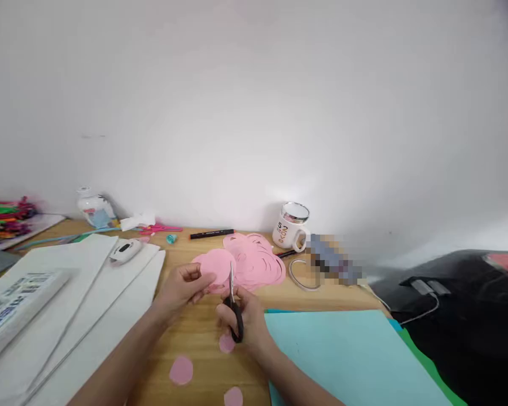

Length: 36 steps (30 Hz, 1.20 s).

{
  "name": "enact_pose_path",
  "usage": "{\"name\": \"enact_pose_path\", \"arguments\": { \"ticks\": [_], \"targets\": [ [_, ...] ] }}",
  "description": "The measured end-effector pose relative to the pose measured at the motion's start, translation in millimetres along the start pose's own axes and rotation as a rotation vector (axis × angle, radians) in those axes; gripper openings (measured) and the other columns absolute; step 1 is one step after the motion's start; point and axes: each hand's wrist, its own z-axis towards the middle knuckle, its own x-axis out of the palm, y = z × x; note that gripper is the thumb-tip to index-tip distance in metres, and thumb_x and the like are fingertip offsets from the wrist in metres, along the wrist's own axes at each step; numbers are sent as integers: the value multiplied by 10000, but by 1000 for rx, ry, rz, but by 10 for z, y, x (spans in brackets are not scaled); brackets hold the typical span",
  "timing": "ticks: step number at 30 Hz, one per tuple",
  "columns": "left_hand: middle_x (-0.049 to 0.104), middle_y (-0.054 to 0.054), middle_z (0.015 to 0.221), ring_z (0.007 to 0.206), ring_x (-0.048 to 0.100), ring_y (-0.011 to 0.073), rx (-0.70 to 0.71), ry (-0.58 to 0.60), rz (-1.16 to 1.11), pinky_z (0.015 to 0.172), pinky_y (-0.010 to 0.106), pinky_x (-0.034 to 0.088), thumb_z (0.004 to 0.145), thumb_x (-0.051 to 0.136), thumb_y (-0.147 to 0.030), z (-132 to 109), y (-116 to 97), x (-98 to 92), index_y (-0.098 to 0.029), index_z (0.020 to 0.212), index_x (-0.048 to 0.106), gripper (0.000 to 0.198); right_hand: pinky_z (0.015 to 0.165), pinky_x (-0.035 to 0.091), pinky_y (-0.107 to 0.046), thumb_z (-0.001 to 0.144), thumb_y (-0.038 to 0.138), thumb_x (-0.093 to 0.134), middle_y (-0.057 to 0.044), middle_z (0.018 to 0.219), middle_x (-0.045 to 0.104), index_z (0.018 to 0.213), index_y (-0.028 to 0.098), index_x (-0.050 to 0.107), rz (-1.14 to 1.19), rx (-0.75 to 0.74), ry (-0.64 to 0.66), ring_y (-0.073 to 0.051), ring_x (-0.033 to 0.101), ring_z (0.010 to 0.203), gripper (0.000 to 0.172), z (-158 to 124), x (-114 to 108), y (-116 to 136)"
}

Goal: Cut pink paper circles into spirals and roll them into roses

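My left hand pinches the edge of a round pink paper disc. In my right hand is a pair of scissors with black handles, its blades pointing up beside the disc's right edge. Whether the blades are touching the paper I cannot tell. Just behind the disc lies a heap of pink paper cut-outs with curved edges. Small pink paper circles are on the wooden table in front of my hands.
White sheets bearing a white handheld device cover the left side; light blue paper covers the right. Along the wall stand a white mug and a white bottle, with a black marker and pink scissors between them.
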Motion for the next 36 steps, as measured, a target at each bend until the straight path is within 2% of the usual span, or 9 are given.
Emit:
{"name": "enact_pose_path", "arguments": {
  "ticks": [7, 12, 15, 19, 23, 31, 36],
  "targets": [
    [441, -65, 421, 348, 303, 27, -35, 27, -31, 357, 173, 180, 622, 721, -403, 22, 13, 21, -128, 570, 554, 326, 347, 325, -169, 568, 315, 705, 104, 432, 471, 755, 198, 463, 13, 33, 49, -66, 412, 331, 327, -19, 34, 14],
    [441, -51, 445, 380, 301, 31, -35, 65, 25, 368, 175, 175, 618, 723, -403, 10, 26, 1, -111, 598, 613, 313, 456, 345, -189, 515, 332, 769, 70, 554, 496, 734, 191, 484, -20, -54, 30, -77, 419, 484, 387, -24, 21, 156],
    [452, -45, 450, 383, 303, 36, -44, 66, 44, 370, 180, 181, 620, 716, -415, 6, 18, 4, -111, 617, 627, 317, 494, 355, -203, 517, 336, 773, 53, 597, 520, 730, 190, 482, -46, -58, 34, -91, 427, 528, 389, -25, 9, 198],
    [487, -30, 476, 388, 302, 38, -45, 68, 54, 371, 185, 175, 621, 708, -431, 6, 3, 13, -112, 629, 627, 329, 465, 314, -195, 539, 326, 741, 69, 554, 480, 735, 197, 467, -47, -68, 44, -86, 385, 504, 361, -17, -7, 167],
    [454, -49, 462, 388, 282, 35, -29, 75, 32, 379, 187, 172, 638, 697, -436, 9, -2, 19, -120, 620, 611, 328, 434, 309, -188, 555, 309, 710, 86, 531, 431, 735, 203, 466, -34, -66, 64, -73, 352, 470, 321, -16, -11, 149],
    [447, -67, 437, 370, 276, 25, -20, 34, -14, 387, 190, 188, 616, 716, -413, 3, -30, 28, -135, 529, 539, 341, 373, 323, -167, 569, 276, 685, 97, 482, 444, 761, 193, 478, 0, 32, 45, -64, 407, 391, 294, -12, -17, 72],
    [391, -85, 370, 356, 267, 24, 2, -17, -41, 378, 181, 183, 617, 721, -390, 5, -45, 17, -148, 484, 485, 364, 358, 337, -167, 560, 300, 708, 97, 458, 464, 730, 193, 479, 23, 37, 51, -57, 406, 364, 305, -14, -17, 69]
  ]
}}
